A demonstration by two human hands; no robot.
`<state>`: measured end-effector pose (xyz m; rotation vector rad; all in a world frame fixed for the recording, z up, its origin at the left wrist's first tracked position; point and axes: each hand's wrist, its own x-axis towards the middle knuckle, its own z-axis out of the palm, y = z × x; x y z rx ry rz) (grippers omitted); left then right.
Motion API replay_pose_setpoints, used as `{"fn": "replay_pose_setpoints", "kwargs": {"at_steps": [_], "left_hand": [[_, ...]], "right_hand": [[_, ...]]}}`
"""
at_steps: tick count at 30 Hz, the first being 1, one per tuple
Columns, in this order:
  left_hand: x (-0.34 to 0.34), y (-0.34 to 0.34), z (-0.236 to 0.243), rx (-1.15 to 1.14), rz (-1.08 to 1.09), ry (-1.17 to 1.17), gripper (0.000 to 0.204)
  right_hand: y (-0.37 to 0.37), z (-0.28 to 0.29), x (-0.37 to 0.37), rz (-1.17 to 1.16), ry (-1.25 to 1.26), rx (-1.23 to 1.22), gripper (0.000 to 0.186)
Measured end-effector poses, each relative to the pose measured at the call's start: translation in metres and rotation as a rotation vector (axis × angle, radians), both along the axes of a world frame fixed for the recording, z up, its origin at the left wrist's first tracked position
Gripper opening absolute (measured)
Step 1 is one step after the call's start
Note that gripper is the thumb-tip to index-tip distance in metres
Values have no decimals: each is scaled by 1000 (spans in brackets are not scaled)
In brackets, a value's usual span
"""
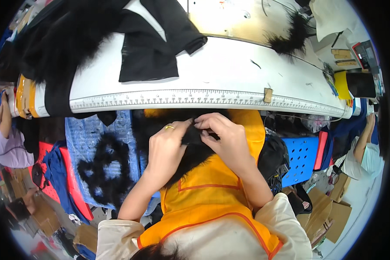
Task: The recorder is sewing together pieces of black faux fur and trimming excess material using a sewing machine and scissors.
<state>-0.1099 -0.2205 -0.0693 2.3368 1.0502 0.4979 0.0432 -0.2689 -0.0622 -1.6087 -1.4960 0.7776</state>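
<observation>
Over my lap, against the orange apron [208, 173], lies a black garment with fluffy trim [190, 162]. My left hand [167, 145], with a yellow ring on one finger, grips a fold of its smooth black fabric. Close beside it, my right hand [223, 136] pinches the upper edge of the same fold between thumb and fingers. The fingertips of both hands almost meet just below the table's front edge. Whatever small detail sits between the fingertips is too dark to make out.
A ruler strip [173, 99] runs along the white table's front edge. Black cloth pieces [149, 56] and black fluffy material [65, 39] lie on top. Black fluffy trim [108, 164] rests on a blue woven sheet [82, 134] at left. A blue perforated stool [299, 158] stands right; people work at both sides.
</observation>
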Motion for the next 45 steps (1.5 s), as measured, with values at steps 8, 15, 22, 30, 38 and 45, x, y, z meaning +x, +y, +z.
{"fn": "replay_pose_setpoints", "kwargs": {"at_steps": [8, 15, 22, 30, 38, 45], "left_hand": [[-39, 37, 25, -756, 109, -119, 42], [-74, 73, 54, -263, 126, -207, 30], [-89, 71, 33, -15, 163, -321, 32], [-103, 76, 19, 416, 246, -166, 37], [-113, 84, 21, 100, 398, -403, 45], [-113, 80, 25, 409, 323, -194, 41]], "right_hand": [[-12, 28, 65, -225, 197, 148, 19], [-4, 14, 84, -360, -374, 471, 22], [-5, -10, 92, -315, -508, 633, 24], [-9, -18, 97, -310, -517, 673, 24], [-13, -24, 102, -327, -502, 651, 26], [-7, -17, 96, -319, -518, 655, 25]]}}
